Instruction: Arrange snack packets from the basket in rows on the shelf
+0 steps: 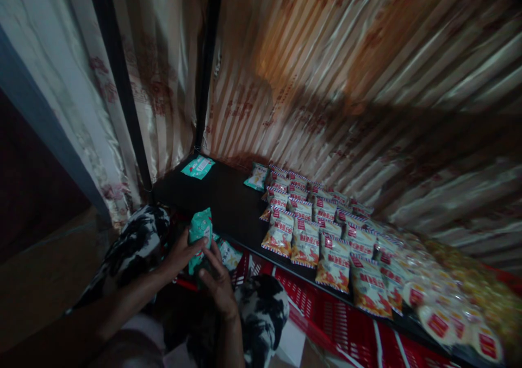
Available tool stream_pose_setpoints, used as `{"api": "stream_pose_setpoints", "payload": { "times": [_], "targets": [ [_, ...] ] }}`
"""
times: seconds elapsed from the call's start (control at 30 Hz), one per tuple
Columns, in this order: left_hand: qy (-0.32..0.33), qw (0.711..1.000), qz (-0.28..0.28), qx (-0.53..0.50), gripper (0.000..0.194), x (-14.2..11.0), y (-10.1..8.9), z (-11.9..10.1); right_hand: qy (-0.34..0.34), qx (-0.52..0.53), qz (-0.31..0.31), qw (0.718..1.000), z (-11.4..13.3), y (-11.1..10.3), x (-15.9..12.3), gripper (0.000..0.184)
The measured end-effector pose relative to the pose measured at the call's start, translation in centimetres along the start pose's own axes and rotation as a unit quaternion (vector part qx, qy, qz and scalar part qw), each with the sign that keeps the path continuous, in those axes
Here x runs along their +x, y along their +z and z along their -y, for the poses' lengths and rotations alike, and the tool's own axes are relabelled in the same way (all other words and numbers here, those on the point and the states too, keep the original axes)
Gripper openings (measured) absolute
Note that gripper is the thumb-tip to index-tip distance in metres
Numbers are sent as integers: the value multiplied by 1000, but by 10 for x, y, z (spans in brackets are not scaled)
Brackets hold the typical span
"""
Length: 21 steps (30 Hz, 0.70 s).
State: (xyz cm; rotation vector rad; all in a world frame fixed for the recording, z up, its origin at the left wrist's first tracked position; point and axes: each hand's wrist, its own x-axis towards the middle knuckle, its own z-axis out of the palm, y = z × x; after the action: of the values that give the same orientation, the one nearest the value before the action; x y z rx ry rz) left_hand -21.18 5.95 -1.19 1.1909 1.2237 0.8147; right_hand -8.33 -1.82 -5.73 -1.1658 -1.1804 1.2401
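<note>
In front of my lap I hold a teal snack bag [200, 228] over the shelf's near edge. My left hand [179, 254] grips it from the left side. My right hand [222, 286] is at its lower right, fingers against the bag and thumb below. Just behind the right fingers lies another teal snack bag [229, 255], partly hidden, in a red basket. On the black shelf [224, 205], one flat teal packet [198, 167] lies in the far left corner. A further teal-edged bag [256, 176] leans beside the rows of other snack bags.
Rows of white-and-orange snack bags [305, 240] fill the shelf's middle. Round clear-wrapped packs [438, 324] and yellowish packs [481, 286] lie to the right. Red plastic baskets [334, 319] stand below the front edge. Black posts [122, 85] and pleated curtains [326, 85] enclose the shelf.
</note>
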Motion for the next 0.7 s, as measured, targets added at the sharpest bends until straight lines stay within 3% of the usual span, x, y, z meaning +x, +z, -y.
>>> {"api": "stream_pose_setpoints", "payload": {
  "times": [0.2, 0.47, 0.7],
  "targets": [
    [23, 999, 2, -24, 56, 10, 4, 15, -1, 16, -12, 1000, -3, -2, 1, 42],
    [25, 998, -3, -52, 54, 14, 5, 11, 1, 40, -45, 998, -1, -2, 3, 39],
    [17, 996, 21, -89, 59, 26, 0, 20, -9, 67, -67, 995, 1, -4, 5, 37]
  ]
}}
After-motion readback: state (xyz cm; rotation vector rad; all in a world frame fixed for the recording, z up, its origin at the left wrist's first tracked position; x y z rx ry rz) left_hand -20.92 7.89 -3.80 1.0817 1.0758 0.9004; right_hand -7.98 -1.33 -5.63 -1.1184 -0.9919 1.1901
